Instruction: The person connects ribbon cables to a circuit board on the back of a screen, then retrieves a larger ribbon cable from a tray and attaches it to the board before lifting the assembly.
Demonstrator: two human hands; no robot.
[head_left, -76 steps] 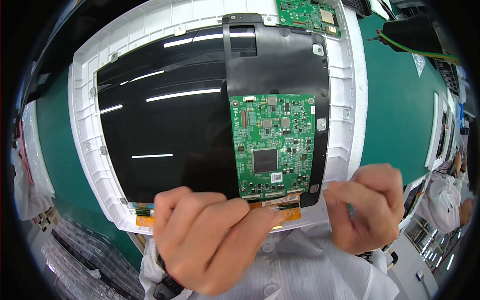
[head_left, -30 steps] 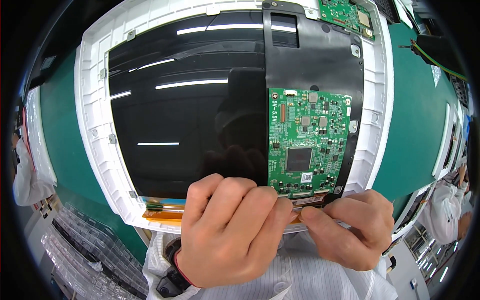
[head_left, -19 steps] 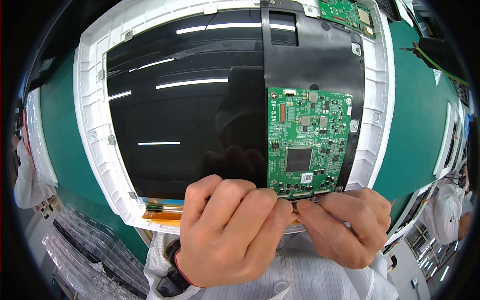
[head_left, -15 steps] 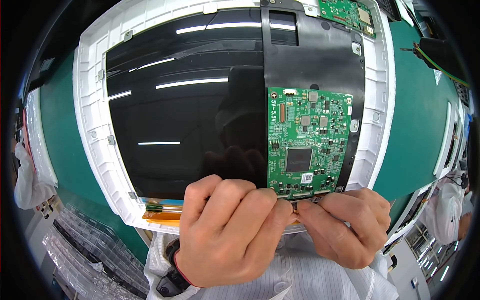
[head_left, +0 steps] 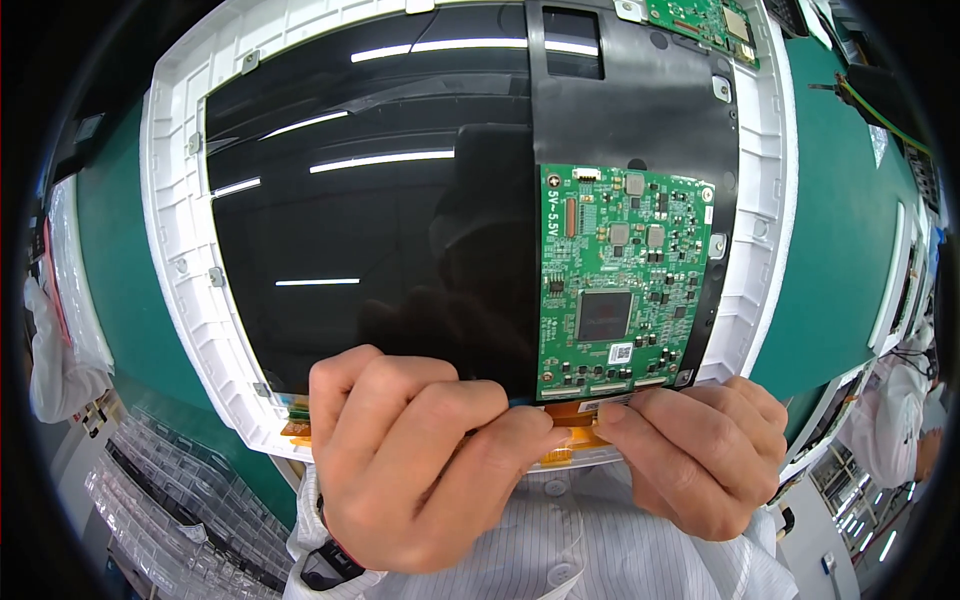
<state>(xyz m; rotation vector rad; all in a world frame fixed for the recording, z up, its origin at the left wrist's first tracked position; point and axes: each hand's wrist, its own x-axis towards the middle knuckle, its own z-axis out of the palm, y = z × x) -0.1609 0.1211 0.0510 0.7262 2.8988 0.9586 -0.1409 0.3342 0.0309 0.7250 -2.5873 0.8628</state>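
Observation:
A white plastic frame [head_left: 178,240] holds a glossy black display panel [head_left: 330,230] face to me. On the panel's right side lies a green circuit board [head_left: 618,268] over a black sheet. Orange flat flex cable [head_left: 572,442] shows along the board's near edge. My left hand [head_left: 415,465] has curled fingers, with the thumb and forefinger tips pressed at the cable's left part. Its fingers hide some of the panel edge. My right hand [head_left: 705,460] pinches the cable's right part just below the board; the exact grip is hidden by the fingertips.
Another small green board [head_left: 705,22] sits at the frame's top right corner. Green mat [head_left: 835,220] lies around the frame. Clear plastic trays [head_left: 190,510] stand at lower left, and bagged items [head_left: 885,435] lie at far right. A green-yellow wire [head_left: 870,115] hangs at upper right.
My left hand has shifted left, away from the right hand, so more of the orange flex cable shows between them. The right hand stays near the board's edge, its fingertips slightly moved.

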